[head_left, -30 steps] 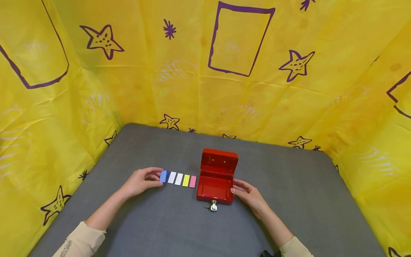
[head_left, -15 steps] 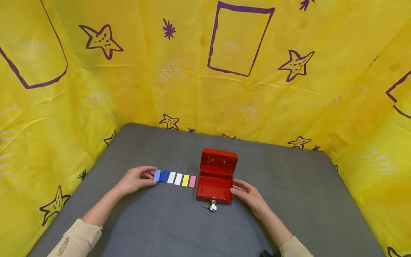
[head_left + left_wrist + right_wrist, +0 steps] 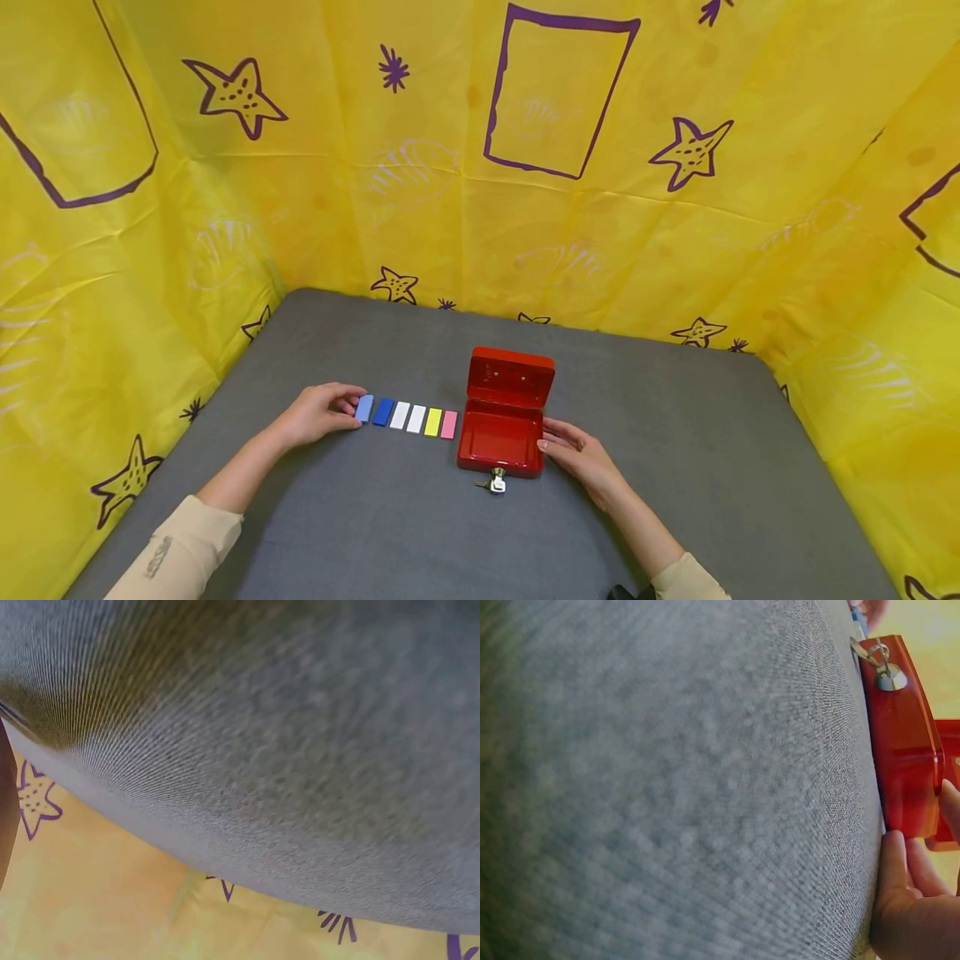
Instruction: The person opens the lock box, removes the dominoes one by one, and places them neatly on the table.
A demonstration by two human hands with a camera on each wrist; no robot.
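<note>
In the head view my left hand [image 3: 317, 413] pinches a small light blue rectangular block [image 3: 363, 408] between thumb and fingers. To its right a row of like blocks lies on the table: dark blue [image 3: 383, 412], two white [image 3: 408, 416], yellow [image 3: 432, 422] and pink [image 3: 448, 424]. A red metal cash box [image 3: 501, 439] stands beyond the pink end, lid [image 3: 513, 377] raised, nothing inside. A key [image 3: 482, 484] sits in its front lock [image 3: 498, 480]. My right hand [image 3: 581, 457] touches the box's right side with extended fingers, also seen in the right wrist view.
The grey cloth-covered table [image 3: 390, 525] has yellow patterned cloth walls [image 3: 442, 208] along its back and sides. A small black object [image 3: 621, 592] shows at the bottom edge near the right forearm. The left wrist view holds mostly grey table surface [image 3: 285, 772].
My left hand has moved left with the light blue block, away from the dark blue one it overlapped before. The right hand and the box have stayed in place.
</note>
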